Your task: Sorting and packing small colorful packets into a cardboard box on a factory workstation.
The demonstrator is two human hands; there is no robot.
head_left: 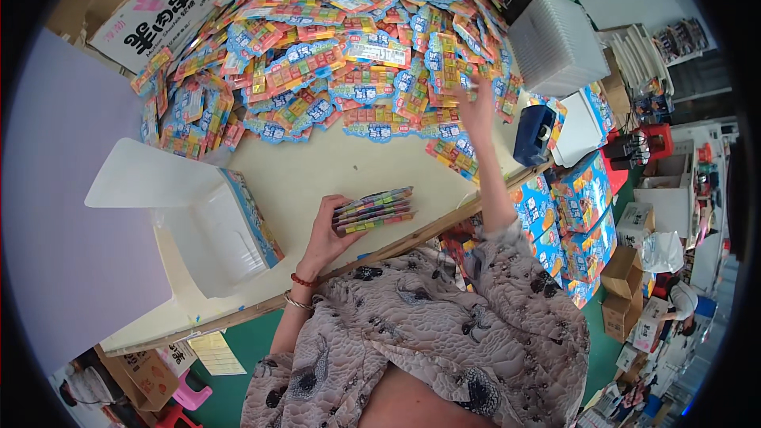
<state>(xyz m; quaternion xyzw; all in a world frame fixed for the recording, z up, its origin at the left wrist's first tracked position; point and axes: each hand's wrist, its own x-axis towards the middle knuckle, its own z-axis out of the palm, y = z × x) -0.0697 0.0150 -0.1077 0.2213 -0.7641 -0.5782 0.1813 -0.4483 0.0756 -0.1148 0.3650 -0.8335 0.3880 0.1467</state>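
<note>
My left hand (319, 239) is closed around a small stack of colourful candy packets (374, 211), held edge-up over the near part of the table. Farther off to the right, my right hand (476, 113) reaches over the edge of a large heap of the same flat packets (317, 63). Motion smears its fingers, so I cannot make out whether they grip a packet. A loose packet (452, 160) lies below that wrist. Left of my left hand stands an open display box (210, 242) with a white interior, a raised white flap and a printed blue side.
A dark blue tape dispenser (533, 136) sits at the table's right edge. Behind it are stacked clear plastic trays (557, 43). Blue printed boxes (587, 198) are piled beside the table. A white carton (162, 20) stands at the back left, and a pale lilac panel (79, 190) borders the left.
</note>
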